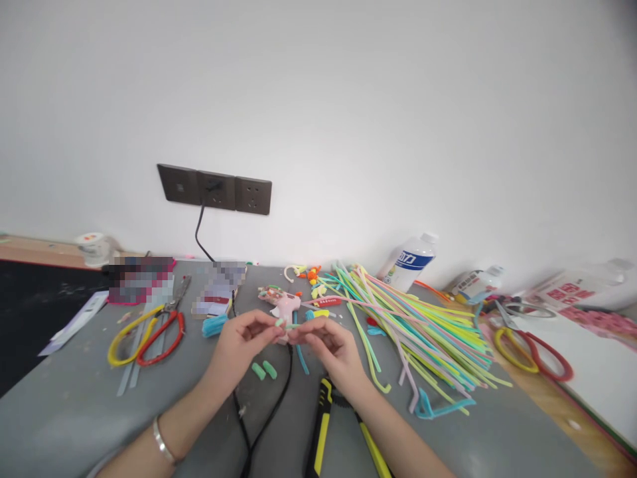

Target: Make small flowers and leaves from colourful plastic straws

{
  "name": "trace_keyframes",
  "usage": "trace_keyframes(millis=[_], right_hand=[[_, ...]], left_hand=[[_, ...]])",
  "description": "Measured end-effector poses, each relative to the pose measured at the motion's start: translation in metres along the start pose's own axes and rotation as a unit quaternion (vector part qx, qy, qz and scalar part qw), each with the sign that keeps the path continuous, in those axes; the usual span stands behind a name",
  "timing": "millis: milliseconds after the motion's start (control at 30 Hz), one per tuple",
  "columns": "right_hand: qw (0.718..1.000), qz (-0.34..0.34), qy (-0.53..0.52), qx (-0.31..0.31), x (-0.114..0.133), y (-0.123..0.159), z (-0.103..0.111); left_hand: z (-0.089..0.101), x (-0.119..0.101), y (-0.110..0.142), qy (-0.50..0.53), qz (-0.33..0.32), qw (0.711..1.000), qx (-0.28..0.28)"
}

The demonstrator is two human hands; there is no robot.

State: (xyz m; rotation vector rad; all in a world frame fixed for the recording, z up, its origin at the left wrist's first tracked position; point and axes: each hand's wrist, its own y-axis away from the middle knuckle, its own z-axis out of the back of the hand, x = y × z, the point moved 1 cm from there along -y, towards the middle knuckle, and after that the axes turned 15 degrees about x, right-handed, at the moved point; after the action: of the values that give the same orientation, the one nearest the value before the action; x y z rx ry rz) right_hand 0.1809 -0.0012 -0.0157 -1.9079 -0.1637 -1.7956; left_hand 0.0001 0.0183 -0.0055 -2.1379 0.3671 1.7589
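Note:
My left hand (pixel 246 342) and my right hand (pixel 331 348) meet over the middle of the table, each in a pinch. A short light-green piece of pipe cleaner (pixel 291 326) runs between their fingertips. Just behind the fingers is a pink tool that looks like a glue gun (pixel 286 305), partly hidden by them. Below my left hand lie two short green fuzzy pieces (pixel 263 370). A blue pipe cleaner (pixel 301 358) lies between the hands. Under my right forearm are pliers with black and yellow handles (pixel 323 425), their head partly covered.
A large bundle of pastel pipe cleaners (pixel 418 332) spreads to the right, before a white bottle (pixel 409 262). Red-and-yellow-handled scissors lie left (pixel 159 332) and right (pixel 532 352). A black cable (pixel 271 415) crosses the table (pixel 199 425). A blue fuzzy bundle (pixel 215 325) sits left.

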Motion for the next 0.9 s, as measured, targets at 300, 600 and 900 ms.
trace_keyframes(millis=[300,600,900], right_hand=[[0.962,0.095,0.139,-0.214,0.005,0.001,0.014],[1.000,0.025,0.019,0.004,-0.003,0.002,0.003],[1.000,0.028,-0.008,-0.004,0.002,0.002,0.000]], left_hand=[[0.005,0.002,-0.009,0.392,0.076,0.912,-0.091],[-0.008,0.005,0.001,0.352,0.139,0.924,0.050],[-0.012,0.011,0.003,0.214,0.180,0.956,0.092]])
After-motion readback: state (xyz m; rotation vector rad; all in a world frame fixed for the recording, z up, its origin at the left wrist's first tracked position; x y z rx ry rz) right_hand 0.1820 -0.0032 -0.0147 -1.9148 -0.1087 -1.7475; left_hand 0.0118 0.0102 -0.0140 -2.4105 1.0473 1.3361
